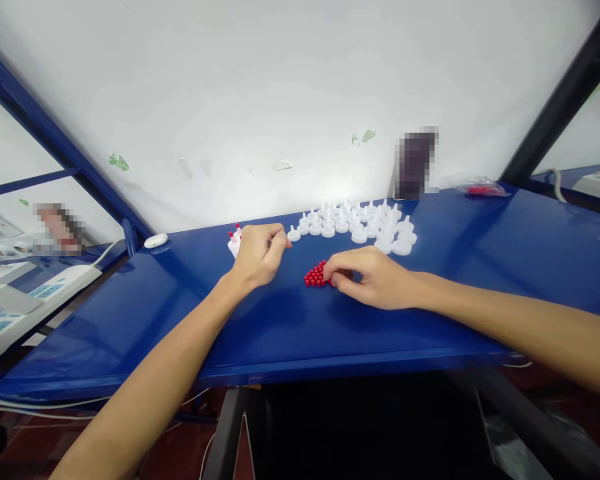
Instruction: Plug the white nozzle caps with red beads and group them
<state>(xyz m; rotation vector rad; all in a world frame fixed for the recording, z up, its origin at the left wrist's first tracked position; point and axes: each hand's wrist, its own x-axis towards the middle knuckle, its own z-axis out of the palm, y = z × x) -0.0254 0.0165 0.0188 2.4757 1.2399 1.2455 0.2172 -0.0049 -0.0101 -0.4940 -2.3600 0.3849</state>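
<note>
Red caps [313, 277] lie at the right grip [373, 277], white nozzles [328, 231] just right of the left grip [259, 257]; both curl, but I cannot tell whether they hold anything

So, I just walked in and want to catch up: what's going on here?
At a blue table, a person's right hand is at a cluster of small red caps. The left hand is near some white nozzle pieces; red-tipped white pieces stand partly hidden beside it. Whether either grip holds anything can't be seen.
</note>
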